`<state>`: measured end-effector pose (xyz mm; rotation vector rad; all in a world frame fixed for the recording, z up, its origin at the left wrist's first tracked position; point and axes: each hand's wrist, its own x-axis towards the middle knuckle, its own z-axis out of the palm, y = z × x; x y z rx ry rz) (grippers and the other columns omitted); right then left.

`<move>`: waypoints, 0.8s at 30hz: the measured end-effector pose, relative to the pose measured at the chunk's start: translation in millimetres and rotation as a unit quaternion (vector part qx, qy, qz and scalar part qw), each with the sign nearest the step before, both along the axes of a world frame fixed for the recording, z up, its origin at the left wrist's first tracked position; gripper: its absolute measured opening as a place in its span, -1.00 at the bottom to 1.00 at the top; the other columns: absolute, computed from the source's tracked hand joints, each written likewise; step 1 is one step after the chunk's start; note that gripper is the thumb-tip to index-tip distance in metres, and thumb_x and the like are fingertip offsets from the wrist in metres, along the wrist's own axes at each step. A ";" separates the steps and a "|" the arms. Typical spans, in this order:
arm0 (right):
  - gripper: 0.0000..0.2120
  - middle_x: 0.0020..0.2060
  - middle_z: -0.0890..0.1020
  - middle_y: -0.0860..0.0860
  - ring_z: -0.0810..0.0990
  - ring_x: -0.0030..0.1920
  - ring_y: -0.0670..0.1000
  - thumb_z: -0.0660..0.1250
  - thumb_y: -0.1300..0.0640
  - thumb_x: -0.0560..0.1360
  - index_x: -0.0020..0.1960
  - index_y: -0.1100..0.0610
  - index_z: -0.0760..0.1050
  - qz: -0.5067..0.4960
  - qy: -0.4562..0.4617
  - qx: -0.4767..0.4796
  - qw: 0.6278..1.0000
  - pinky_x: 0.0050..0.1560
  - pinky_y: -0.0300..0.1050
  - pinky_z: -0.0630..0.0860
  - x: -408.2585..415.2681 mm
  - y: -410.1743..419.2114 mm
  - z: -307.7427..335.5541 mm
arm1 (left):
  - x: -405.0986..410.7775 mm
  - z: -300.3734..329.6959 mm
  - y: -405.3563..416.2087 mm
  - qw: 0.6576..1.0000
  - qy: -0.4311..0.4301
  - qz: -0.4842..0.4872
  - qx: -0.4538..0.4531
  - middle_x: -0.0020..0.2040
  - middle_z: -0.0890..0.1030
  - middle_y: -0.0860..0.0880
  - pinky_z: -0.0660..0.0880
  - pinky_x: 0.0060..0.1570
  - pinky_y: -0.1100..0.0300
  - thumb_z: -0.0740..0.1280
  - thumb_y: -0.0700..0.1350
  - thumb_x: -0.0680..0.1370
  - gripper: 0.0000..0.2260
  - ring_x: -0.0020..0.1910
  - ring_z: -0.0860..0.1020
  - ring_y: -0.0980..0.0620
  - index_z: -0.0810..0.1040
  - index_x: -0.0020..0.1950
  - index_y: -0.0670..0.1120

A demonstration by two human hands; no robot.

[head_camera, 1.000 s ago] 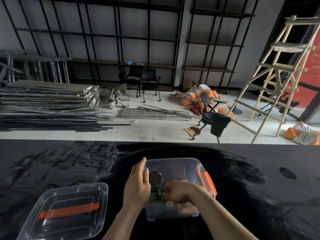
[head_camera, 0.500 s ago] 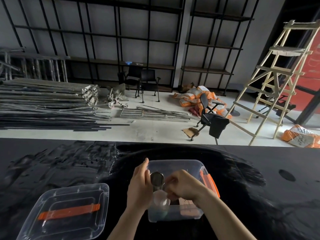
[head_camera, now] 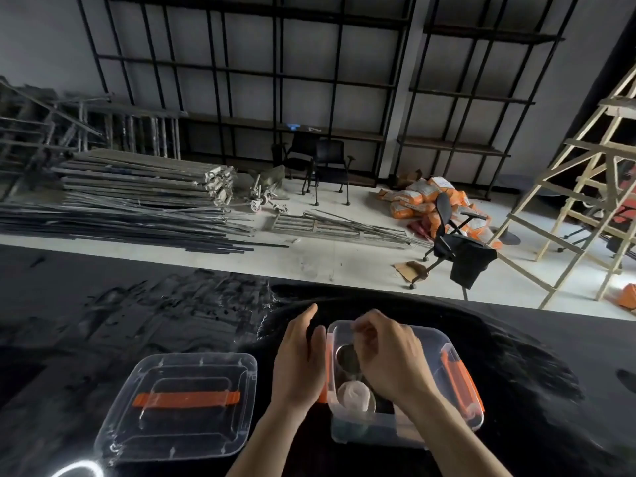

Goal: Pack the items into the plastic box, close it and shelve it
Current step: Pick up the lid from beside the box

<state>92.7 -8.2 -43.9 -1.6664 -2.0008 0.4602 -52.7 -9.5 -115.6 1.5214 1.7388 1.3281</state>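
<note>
Our right hand (head_camera: 385, 359) has moved from the near end of the plastic box (head_camera: 457, 342) up toward its far end, fingers curled down inside it; what they pinch, if anything, we cannot tell. Our left hand (head_camera: 299, 363), which sat over the box half a second ago, now lies flat and spread against the outside of its left wall, steadying it. Inside we see a round metal piece (head_camera: 346, 356) and a pale round item (head_camera: 354, 395), so we judge packing is nearly finished and closing comes next. The lid (head_camera: 182, 404), with its orange strap, lies apart to the left, still off. Everything sits on a glossy black worktop (head_camera: 137, 321). Beyond it the room holds stacked metal bars (head_camera: 137, 197), 2 black chairs (head_camera: 320, 163), orange sacks (head_camera: 423, 197), a wooden ladder (head_camera: 592, 187) and tall black shelves (head_camera: 457, 146) along the wall.
</note>
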 end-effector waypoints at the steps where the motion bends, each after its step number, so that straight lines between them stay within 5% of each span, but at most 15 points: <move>1: -0.90 -0.22 0.70 -0.14 0.64 -0.24 -0.15 0.30 0.09 0.55 -0.05 -0.07 0.58 0.016 0.045 0.019 0.999 -0.27 -0.29 0.53 -11.5 -2.7 7.9 | -15.5 1.8 -1.6 0.999 -0.015 0.031 0.003 0.48 0.47 0.04 0.38 0.40 0.14 0.14 -0.02 0.68 -0.59 0.44 0.44 0.12 0.37 0.53 -0.02; 4: -0.90 -0.24 0.72 -0.10 0.69 -0.22 -0.12 0.35 0.10 0.53 -0.01 -0.01 0.63 0.080 0.166 -0.022 0.983 -0.15 -0.13 0.64 -58.3 -10.0 14.7 | -73.4 8.7 -7.9 0.989 -0.003 0.147 -0.022 0.35 0.59 -0.05 0.49 0.31 0.02 0.12 -0.03 0.68 -0.62 0.30 0.57 0.01 0.44 0.45 -0.10; 7: -0.84 -0.15 0.74 -0.08 0.70 -0.09 -0.07 0.32 0.08 0.52 0.04 0.00 0.65 0.096 0.151 -0.100 0.979 0.02 -0.09 0.61 -106.6 -12.4 -9.2 | -136.8 8.2 -20.9 0.966 0.016 0.244 -0.089 0.20 0.65 -0.20 0.52 0.12 -0.01 0.14 -0.10 0.65 -0.64 0.16 0.61 -0.20 0.51 0.37 -0.22; 10: -0.73 0.10 0.70 0.01 0.64 0.15 0.06 0.26 0.02 0.54 0.20 0.02 0.56 0.098 0.102 -0.212 0.967 0.14 -0.08 0.55 -144.7 -14.0 -40.9 | -188.6 -8.2 -41.4 0.936 0.057 0.304 -0.170 0.25 0.62 -0.32 0.47 0.22 -0.10 0.26 -0.09 0.60 -0.64 0.24 0.56 -0.31 0.53 0.34 -0.24; 15: -0.60 0.18 0.59 0.07 0.57 0.20 0.11 0.24 0.04 0.52 0.33 0.09 0.38 0.047 0.080 -0.327 0.940 0.17 -0.03 0.52 -168.8 -20.1 -71.2 | -226.6 -37.7 -73.4 0.894 0.065 0.317 -0.308 0.38 0.52 -0.29 0.39 0.32 -0.12 0.26 0.13 0.59 -0.45 0.36 0.47 -0.31 0.41 0.48 -0.18; 24: -0.63 0.12 0.60 0.04 0.61 0.12 0.08 0.24 -0.01 0.53 0.30 0.08 0.42 -0.006 0.126 -0.324 0.938 0.14 0.00 0.58 -160.5 -14.6 -59.5 | -219.4 -22.0 -77.5 0.890 0.016 0.312 -0.331 0.34 0.59 -0.20 0.43 0.23 -0.06 0.23 0.25 0.56 -0.39 0.32 0.54 -0.26 0.40 0.51 -0.07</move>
